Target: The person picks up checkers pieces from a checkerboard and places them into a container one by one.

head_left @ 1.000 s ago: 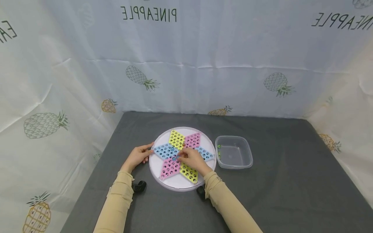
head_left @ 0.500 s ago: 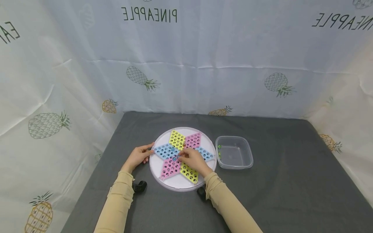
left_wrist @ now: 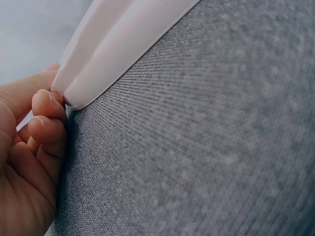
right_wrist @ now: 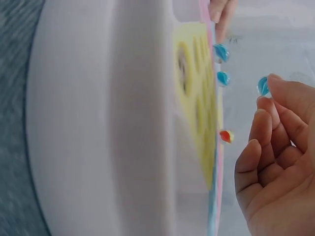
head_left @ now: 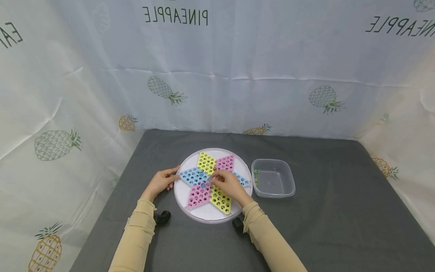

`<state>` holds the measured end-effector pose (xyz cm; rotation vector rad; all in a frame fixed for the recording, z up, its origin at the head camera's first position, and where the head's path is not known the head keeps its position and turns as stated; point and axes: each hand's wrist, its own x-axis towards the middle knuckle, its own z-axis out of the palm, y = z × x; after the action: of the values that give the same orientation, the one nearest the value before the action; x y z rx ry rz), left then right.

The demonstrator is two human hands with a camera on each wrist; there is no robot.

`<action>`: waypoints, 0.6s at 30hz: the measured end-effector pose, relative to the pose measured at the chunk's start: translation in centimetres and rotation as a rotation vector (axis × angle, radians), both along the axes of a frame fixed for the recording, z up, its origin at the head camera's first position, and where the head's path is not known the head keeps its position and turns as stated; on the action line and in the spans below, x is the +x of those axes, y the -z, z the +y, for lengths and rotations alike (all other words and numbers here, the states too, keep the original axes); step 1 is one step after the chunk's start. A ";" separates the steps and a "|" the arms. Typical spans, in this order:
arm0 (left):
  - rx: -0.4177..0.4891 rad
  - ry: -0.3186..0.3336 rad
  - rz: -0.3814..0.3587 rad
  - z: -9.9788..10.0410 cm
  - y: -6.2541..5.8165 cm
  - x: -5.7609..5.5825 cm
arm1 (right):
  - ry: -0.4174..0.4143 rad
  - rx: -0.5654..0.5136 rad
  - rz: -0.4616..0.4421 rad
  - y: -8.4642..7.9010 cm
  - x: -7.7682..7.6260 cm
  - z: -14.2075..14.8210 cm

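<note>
A round white Chinese checkers board [head_left: 184, 199] with a yellow, pink and blue star of holes lies on the table. At its left rim my left hand [head_left: 161, 183] grips the edge, its lower fingers curled beside the rim in the left wrist view. Above the star's middle, my right hand [head_left: 228, 185] pinches a blue marble [right_wrist: 263, 86] between thumb and finger, off the surface. Two blue marbles sit on the board, one [right_wrist: 223, 78] nearer the held one and another [right_wrist: 221, 52] farther along. A red and yellow marble [right_wrist: 226, 136] rests there too.
Right beside the board stands a clear plastic box [head_left: 273, 193] with several green marbles [head_left: 256, 177] along its left side. Dark grey cloth [head_left: 333, 211] covers the table. A white pineapple-print curtain [head_left: 224, 105] rises behind it.
My right hand has shifted slightly to the right with the blue marble in its fingertips. The left hand stays at the rim.
</note>
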<state>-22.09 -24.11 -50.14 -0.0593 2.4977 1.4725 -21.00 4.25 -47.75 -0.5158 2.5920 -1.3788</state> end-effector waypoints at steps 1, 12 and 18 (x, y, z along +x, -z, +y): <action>-0.001 0.000 0.001 0.0 0.0 0.0 | -0.002 -0.008 -0.001 -0.1 0.0 0.1; 0.002 0.003 0.007 0.1 0.0 0.0 | 0.037 -0.070 0.060 -1.7 0.6 1.4; 0.011 0.001 0.015 0.1 0.0 0.1 | 0.040 -0.094 0.081 -2.0 0.6 2.3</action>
<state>-22.02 -23.99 -50.11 -0.0456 2.5007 1.4922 -20.36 6.56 -45.71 -0.5477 2.6239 -1.5292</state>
